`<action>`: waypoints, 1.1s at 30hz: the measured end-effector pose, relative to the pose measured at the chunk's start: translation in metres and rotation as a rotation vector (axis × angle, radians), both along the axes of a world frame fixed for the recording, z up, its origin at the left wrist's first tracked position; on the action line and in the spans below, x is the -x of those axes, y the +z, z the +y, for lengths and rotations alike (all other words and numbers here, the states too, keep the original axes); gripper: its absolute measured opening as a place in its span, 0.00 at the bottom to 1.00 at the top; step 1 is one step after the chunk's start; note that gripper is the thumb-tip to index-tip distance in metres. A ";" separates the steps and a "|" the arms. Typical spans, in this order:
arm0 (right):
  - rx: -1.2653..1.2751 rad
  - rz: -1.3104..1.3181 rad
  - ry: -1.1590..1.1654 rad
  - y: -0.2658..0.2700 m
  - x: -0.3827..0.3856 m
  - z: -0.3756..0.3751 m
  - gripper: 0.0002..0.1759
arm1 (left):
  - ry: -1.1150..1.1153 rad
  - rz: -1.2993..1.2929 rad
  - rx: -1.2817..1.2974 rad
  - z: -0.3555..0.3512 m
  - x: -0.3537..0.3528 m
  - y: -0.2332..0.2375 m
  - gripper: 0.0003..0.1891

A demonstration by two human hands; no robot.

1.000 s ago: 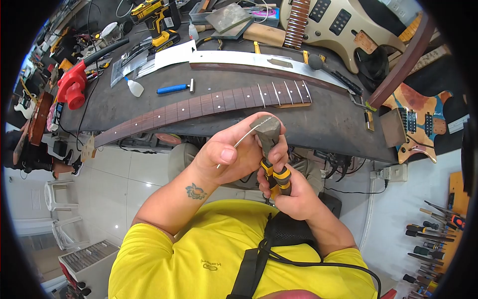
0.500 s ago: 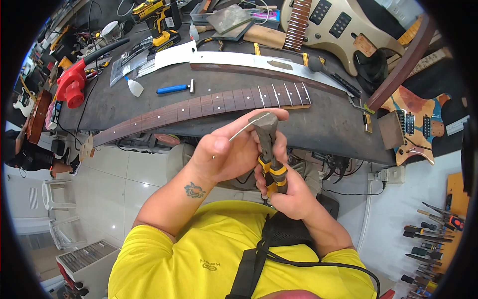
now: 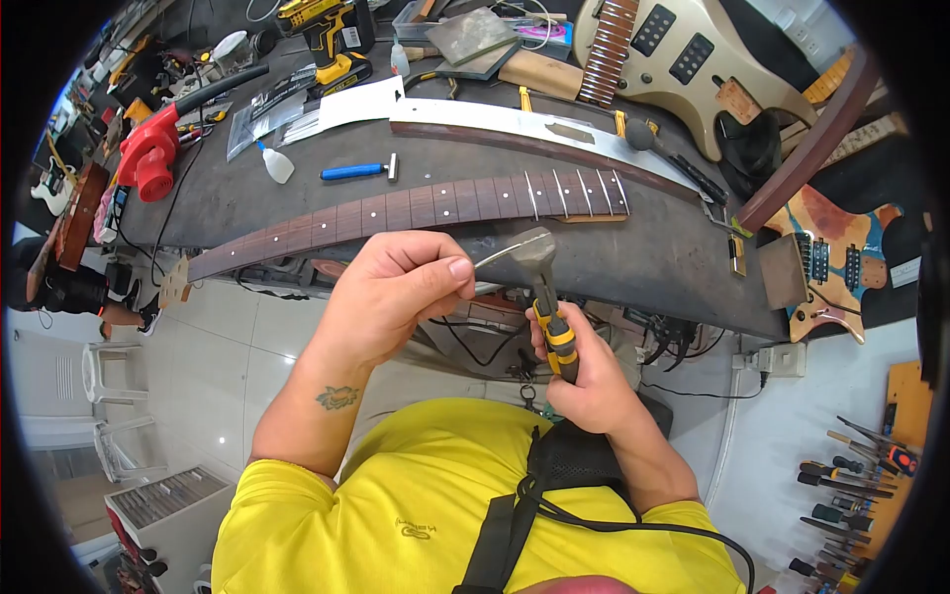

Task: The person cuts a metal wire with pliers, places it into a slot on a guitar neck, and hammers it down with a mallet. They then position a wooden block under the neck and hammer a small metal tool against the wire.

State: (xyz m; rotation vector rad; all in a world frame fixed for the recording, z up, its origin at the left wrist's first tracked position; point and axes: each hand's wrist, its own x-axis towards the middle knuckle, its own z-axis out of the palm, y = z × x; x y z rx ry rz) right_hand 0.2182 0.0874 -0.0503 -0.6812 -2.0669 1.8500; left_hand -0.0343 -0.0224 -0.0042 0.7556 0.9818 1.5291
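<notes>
A thin, curved metal wire (image 3: pixel 498 253) is pinched between thumb and fingers of my left hand (image 3: pixel 401 292). Its other end lies at the jaws of the pliers (image 3: pixel 539 259). My right hand (image 3: pixel 584 371) is wrapped round the yellow and black handles of these pliers, which point up and away from me. Beyond both hands, a dark guitar neck (image 3: pixel 396 210) lies across the bench, with several bright frets at its right end and pale dots along it.
On the dark bench (image 3: pixel 643 267) are a blue-handled tool (image 3: pixel 356 171), a small glue bottle (image 3: pixel 276 164), a long metal strip (image 3: pixel 485 115), a yellow drill (image 3: pixel 327 45), a red blower (image 3: pixel 150 153) and a guitar body (image 3: pixel 693 59). Another person's legs (image 3: pixel 74 292) show at left.
My left hand has moved away from the pliers' head to the left and closed its fingers on the wire. The pliers have turned slightly, and the view has shifted a little.
</notes>
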 end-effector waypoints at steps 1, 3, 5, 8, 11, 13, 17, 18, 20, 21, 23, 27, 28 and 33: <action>-0.058 0.002 0.011 -0.001 0.000 0.000 0.43 | 0.001 0.033 0.003 0.000 0.001 0.002 0.10; -0.117 0.001 0.025 -0.001 0.000 -0.001 0.44 | 0.005 0.062 0.004 0.001 0.002 0.001 0.09; -0.133 -0.002 0.032 0.000 -0.001 -0.002 0.45 | -0.004 0.069 -0.006 0.002 0.002 -0.001 0.09; -0.196 -0.030 0.037 -0.002 -0.003 -0.001 0.45 | -0.019 0.077 -0.008 0.002 0.005 -0.005 0.08; -0.171 -0.034 0.029 -0.003 -0.003 -0.002 0.45 | -0.010 0.078 0.010 0.003 0.004 -0.005 0.08; -0.191 -0.039 0.033 -0.002 -0.002 -0.001 0.44 | -0.004 0.075 0.015 0.003 0.003 -0.003 0.08; -0.148 -0.090 0.008 0.009 0.000 -0.002 0.41 | -0.098 0.013 0.012 0.003 0.008 -0.008 0.12; -0.149 -0.089 0.007 0.008 0.000 -0.001 0.41 | -0.098 0.014 0.012 0.007 0.009 -0.014 0.12; 0.001 -0.079 0.072 0.006 -0.001 0.000 0.39 | -0.097 -0.141 -0.105 0.016 0.006 -0.026 0.28; 0.001 -0.078 0.075 0.003 -0.001 0.000 0.39 | -0.095 -0.140 -0.106 0.020 -0.002 -0.027 0.28; 0.137 0.019 0.088 -0.002 0.001 -0.001 0.35 | -0.047 -0.340 -0.247 0.032 -0.024 -0.028 0.46; 0.266 0.039 0.145 -0.003 0.002 -0.001 0.34 | -0.412 -0.450 -0.333 0.040 -0.027 -0.033 0.52; 0.266 0.066 0.150 -0.004 0.002 -0.002 0.35 | -0.487 -0.443 -0.325 0.043 -0.025 -0.039 0.51; 0.365 0.081 0.114 -0.007 0.000 -0.005 0.36 | -0.535 -0.545 -0.352 0.049 -0.033 -0.055 0.45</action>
